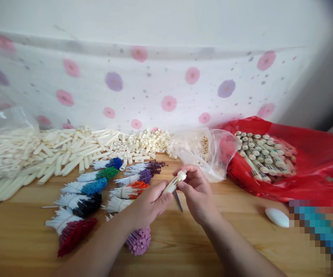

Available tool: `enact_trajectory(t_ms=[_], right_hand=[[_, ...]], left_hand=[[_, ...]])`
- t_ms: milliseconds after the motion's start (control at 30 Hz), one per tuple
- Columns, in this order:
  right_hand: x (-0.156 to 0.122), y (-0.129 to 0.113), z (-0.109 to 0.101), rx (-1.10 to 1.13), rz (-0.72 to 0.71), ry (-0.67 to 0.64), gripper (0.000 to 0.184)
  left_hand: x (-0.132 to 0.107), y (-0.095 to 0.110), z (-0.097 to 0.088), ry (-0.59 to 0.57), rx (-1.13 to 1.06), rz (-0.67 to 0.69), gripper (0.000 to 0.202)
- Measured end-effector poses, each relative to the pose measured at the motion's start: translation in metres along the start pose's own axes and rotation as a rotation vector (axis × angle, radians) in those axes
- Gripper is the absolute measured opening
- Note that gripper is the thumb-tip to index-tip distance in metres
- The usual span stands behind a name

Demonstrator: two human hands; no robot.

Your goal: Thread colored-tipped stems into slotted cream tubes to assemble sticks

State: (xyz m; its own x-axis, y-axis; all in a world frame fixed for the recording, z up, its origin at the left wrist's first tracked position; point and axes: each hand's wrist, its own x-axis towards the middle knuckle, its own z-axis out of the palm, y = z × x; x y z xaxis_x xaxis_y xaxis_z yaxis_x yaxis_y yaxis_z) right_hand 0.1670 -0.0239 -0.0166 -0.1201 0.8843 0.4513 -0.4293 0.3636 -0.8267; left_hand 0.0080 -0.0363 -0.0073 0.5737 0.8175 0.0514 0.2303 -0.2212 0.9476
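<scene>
left hand [149, 204]: fingers curled shut around the lower end of a cream tube [174, 182]
right hand [197, 192]: fingertips pinched on the tube's slotted cap end
tube: between both hands, long axis slanted – cap end up and right
thin rod [178, 201]: below the fingers, pointing down-right
bundles [88, 187]: left of the fingers

Beyond the cream pen barrel [174, 184] gripped in both hands hangs a white cloth [155, 88] with pink and purple flowers; right, a red bag [313, 161].
</scene>
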Motion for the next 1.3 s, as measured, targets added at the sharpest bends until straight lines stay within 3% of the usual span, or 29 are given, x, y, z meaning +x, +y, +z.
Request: enact_trajectory(t_ms=[167,300,367,600,733,833,900,967,1033,1133,1200,1300], right_hand=[[0.000,0.004,-0.003,-0.042,0.066,-0.069,0.033],[-0.002,-0.003,-0.012,-0.358,-0.056,-0.063,0.051],[-0.002,-0.008,-0.014,-0.489,-0.127,-0.080,0.050],[-0.001,-0.006,-0.006,-0.247,-0.085,-0.041,0.033],[0.005,-0.007,-0.011,-0.164,-0.070,0.003,0.016],[0.010,-0.018,-0.018,-0.221,-0.009,-0.055,0.018],[0.011,-0.030,-0.026,-0.343,0.001,-0.024,0.020],[0.011,-0.045,-0.042,-0.455,-0.036,0.102,0.021],[0.009,-0.063,-0.071,-0.517,-0.088,0.275,0.024],[0.007,-0.095,-0.137,-0.656,-0.188,0.615,0.030],[0.009,-0.116,-0.185,-0.864,-0.291,0.970,0.037],[0.019,-0.141,-0.244,-1.092,-0.331,1.185,0.037]], left_hand=[[0.001,-0.002,0.003,0.030,-0.062,-0.093,0.037],[0.000,-0.006,0.001,0.048,-0.152,-0.138,0.038],[-0.001,-0.007,0.000,0.052,-0.194,-0.154,0.037],[0.000,-0.006,0.001,0.036,-0.290,-0.164,0.039],[0.000,0.000,-0.001,0.053,-0.217,-0.152,0.040],[0.001,0.002,-0.005,0.036,-0.167,-0.111,0.041],[0.002,0.001,-0.009,0.080,-0.166,-0.112,0.041],[0.005,0.000,-0.012,0.167,-0.178,-0.121,0.039],[0.008,-0.002,-0.015,0.268,-0.183,-0.112,0.036],[0.010,-0.005,-0.017,0.360,-0.147,-0.092,0.030],[0.011,-0.008,-0.017,0.360,-0.087,-0.094,0.030],[0.011,-0.013,-0.016,0.347,0.011,-0.089,0.032]])
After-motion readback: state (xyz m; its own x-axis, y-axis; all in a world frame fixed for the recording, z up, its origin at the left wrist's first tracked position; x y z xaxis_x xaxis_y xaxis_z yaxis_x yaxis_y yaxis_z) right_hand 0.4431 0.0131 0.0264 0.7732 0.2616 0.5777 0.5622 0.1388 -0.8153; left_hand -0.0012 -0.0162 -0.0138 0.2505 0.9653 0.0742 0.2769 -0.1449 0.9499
